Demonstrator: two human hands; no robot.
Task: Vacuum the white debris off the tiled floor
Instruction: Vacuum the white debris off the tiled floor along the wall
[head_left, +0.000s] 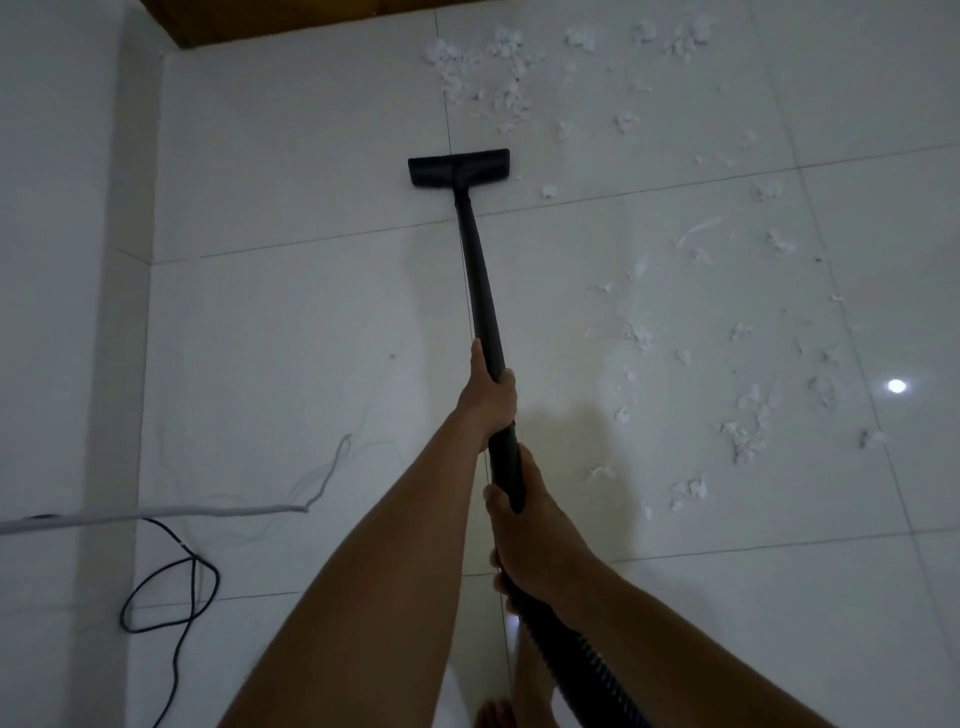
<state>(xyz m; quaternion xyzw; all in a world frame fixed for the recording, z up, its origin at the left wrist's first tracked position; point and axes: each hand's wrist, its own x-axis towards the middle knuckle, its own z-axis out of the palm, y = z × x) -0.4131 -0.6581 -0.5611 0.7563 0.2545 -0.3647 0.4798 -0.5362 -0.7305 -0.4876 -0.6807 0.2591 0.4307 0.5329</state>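
Fingers (506, 382) of the left hand (488, 400) are wrapped tight round the black wand (480, 280), and closer in the right hand (524, 535) has its fingers (496, 501) curled round the same wand, just above the ribbed hose (571, 660), both arms stretched long and nearly straight, left leading. Out front the flat floor head (460, 167) sits down on the tiled floor (311, 182), square on a grout line, with the thickest white debris (498, 73) just beyond it and more scattered down the right-hand tiles. Off to the left, a black cable (176, 587) loops beside a white cord (156, 513).
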